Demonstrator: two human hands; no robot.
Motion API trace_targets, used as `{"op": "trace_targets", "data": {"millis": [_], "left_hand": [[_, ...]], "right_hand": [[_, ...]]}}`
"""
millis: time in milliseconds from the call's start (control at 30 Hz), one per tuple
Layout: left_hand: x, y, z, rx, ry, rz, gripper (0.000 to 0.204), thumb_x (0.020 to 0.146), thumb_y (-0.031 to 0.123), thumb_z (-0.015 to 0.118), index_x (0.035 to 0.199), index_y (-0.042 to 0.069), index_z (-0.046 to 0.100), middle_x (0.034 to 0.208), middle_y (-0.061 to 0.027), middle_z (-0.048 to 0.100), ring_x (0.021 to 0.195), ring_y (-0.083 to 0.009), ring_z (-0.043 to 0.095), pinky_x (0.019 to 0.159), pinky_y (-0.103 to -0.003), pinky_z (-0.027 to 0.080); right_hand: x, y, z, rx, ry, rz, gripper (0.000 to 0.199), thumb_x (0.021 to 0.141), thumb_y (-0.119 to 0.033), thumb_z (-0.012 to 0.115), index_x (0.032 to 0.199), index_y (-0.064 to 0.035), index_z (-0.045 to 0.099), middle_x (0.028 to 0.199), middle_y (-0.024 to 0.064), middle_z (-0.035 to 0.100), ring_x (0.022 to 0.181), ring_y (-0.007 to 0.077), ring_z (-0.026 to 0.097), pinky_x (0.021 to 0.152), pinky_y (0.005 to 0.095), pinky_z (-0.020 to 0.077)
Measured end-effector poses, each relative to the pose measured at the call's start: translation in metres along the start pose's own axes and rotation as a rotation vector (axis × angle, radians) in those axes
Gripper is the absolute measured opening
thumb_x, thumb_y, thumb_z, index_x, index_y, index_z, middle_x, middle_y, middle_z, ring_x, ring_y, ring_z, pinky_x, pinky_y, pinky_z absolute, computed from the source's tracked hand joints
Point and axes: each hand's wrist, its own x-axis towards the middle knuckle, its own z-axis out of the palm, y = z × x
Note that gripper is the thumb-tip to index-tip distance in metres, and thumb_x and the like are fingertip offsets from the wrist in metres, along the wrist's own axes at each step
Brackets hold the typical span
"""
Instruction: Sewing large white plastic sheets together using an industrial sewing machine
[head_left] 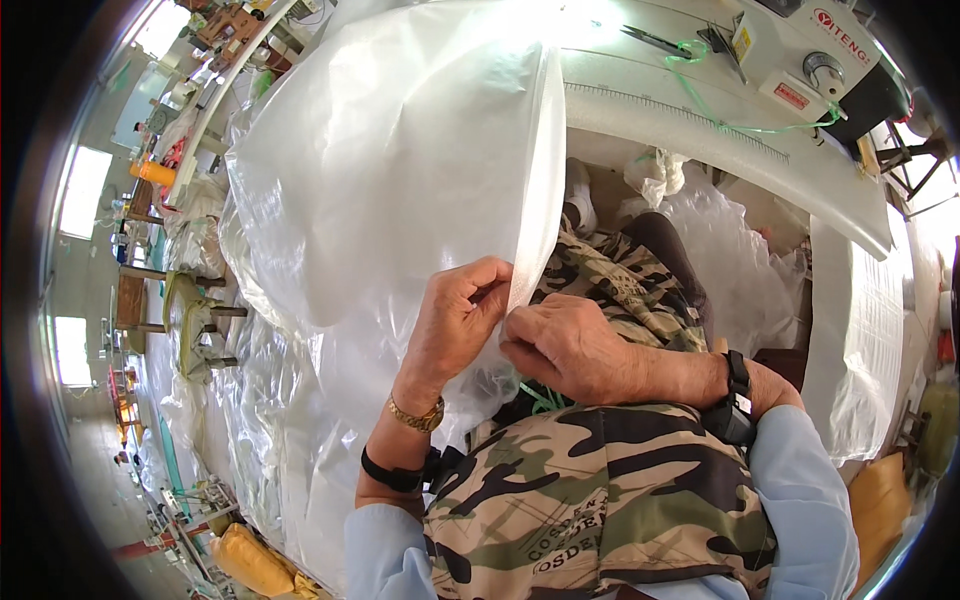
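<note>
A large sheet of whitish translucent plastic hangs from the sewing table down to my lap, its folded edge running toward me. My left hand pinches that edge between thumb and fingers. Close beside it, my right hand is closed on the lower end of the same edge, knuckles up. The fingertips nearly meet, and the plastic between them is mostly hidden by the right hand.
A white sewing machine stands at the far right on the table, with a ruler strip along its edge. Scissors and green thread lie near it. Plastic heaps lie below. A chair stands left.
</note>
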Motion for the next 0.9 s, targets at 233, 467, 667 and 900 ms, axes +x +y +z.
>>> {"op": "trace_targets", "data": {"millis": [233,467,667,900], "left_hand": [[-0.001,0.001,-0.007,-0.024,0.039,-0.024,0.011,0.096,0.005,0.055,0.095,-0.002,0.063,0.07,-0.0018,0.059,0.067,-0.005,0.048,0.06,-0.023,0.042],[-0.001,0.009,-0.017,-0.084,0.178,-0.081,0.015,0.094,0.011,0.063,0.085,-0.001,0.063,0.068,0.0042,0.053,0.061,-0.0025,0.043,0.053,-0.021,0.035],[0.002,0.049,-0.083,0.393,0.368,0.122,0.009,0.091,0.004,0.063,0.086,-0.003,0.062,0.069,-0.0002,0.055,0.063,-0.0058,0.046,0.057,-0.023,0.039],[0.039,0.146,-0.097,0.867,0.043,0.463,0.01,0.092,0.007,0.056,0.09,-0.001,0.062,0.076,-0.012,0.061,0.066,-0.0262,0.057,0.063,-0.034,0.044]], "right_hand": [[0.007,0.01,0.008,-0.083,-0.176,-0.034,0.019,0.084,-0.01,0.066,0.09,-0.0026,0.049,0.066,0.0118,0.057,0.064,0.0347,0.061,0.064,0.0437,0.0488],[0.024,0.028,0.009,-0.092,-0.226,-0.225,0.019,0.084,-0.011,0.067,0.09,-0.0012,0.052,0.07,0.0105,0.061,0.067,0.0328,0.062,0.066,0.0403,0.0506],[0.066,0.078,0.019,0.35,0.69,0.279,0.031,0.089,-0.014,0.065,0.116,-0.0029,0.055,0.107,0.0174,0.059,0.102,0.0271,0.059,0.088,0.0397,0.0472],[0.215,0.029,0.057,0.572,-0.12,-0.393,0.022,0.088,-0.021,0.057,0.095,-0.0011,0.064,0.099,0.0209,0.066,0.099,0.0369,0.062,0.088,0.0452,0.0481]]}}
